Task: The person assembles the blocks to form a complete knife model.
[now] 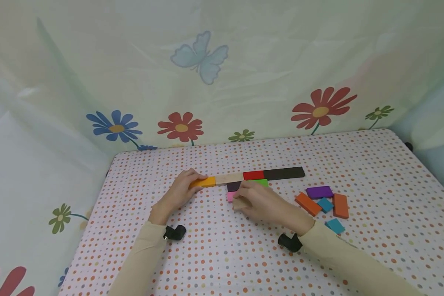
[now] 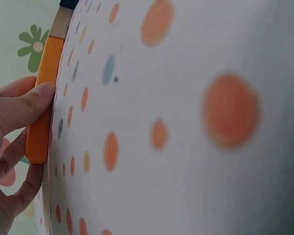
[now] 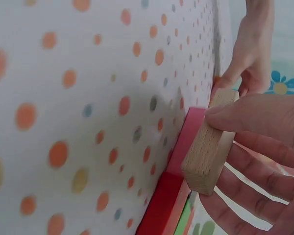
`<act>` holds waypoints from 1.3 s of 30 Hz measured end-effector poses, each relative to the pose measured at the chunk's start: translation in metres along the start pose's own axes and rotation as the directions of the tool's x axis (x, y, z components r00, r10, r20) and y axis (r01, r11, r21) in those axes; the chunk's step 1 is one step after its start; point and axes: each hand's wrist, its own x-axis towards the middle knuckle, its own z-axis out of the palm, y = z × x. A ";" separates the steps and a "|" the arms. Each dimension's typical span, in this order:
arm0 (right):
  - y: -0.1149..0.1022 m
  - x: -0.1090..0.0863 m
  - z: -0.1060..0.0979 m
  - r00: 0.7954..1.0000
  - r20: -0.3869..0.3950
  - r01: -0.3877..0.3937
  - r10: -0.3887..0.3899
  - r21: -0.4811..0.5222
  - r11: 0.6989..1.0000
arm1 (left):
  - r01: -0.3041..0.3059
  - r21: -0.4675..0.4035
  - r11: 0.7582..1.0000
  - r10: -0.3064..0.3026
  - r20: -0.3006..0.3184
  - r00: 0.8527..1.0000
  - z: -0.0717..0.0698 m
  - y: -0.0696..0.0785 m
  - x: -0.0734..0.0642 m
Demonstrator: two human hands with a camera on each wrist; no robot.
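Observation:
My left hand (image 1: 179, 190) grips a yellow-orange block (image 1: 208, 181) at the left end of a row, thumb on its near side. That row continues rightward with a plain wooden block (image 1: 228, 178), a red block (image 1: 253, 175) and a long black block (image 1: 284, 173). In front lie a dark block (image 1: 234, 186) and a green block (image 1: 261, 181), then a pink block (image 1: 230, 197) with a second red block (image 3: 159, 208) beside it in the right wrist view. My right hand (image 1: 264, 202) pinches another plain wooden block (image 3: 210, 142) between thumb and fingers, close over the pink one.
Loose blocks lie right of my right hand: a purple one (image 1: 320, 192), two orange ones, one of them upright in the head view (image 1: 341, 206), and two small blue ones, the nearer (image 1: 335, 225) by my sleeve. A flowered curtain (image 1: 266, 102) hangs behind the dotted tablecloth (image 1: 207, 255).

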 end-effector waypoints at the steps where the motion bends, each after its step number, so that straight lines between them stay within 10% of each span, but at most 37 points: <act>1: -0.001 0.002 0.001 1.000 0.001 0.014 -0.014 -0.003 1.000 | 0.004 0.001 1.000 -0.004 0.001 1.000 0.000 0.000 0.000; 39: -0.007 0.006 0.022 1.000 -0.003 0.011 -0.012 -0.162 0.987 | -0.024 0.011 1.000 0.024 -0.008 1.000 -0.002 0.001 -0.001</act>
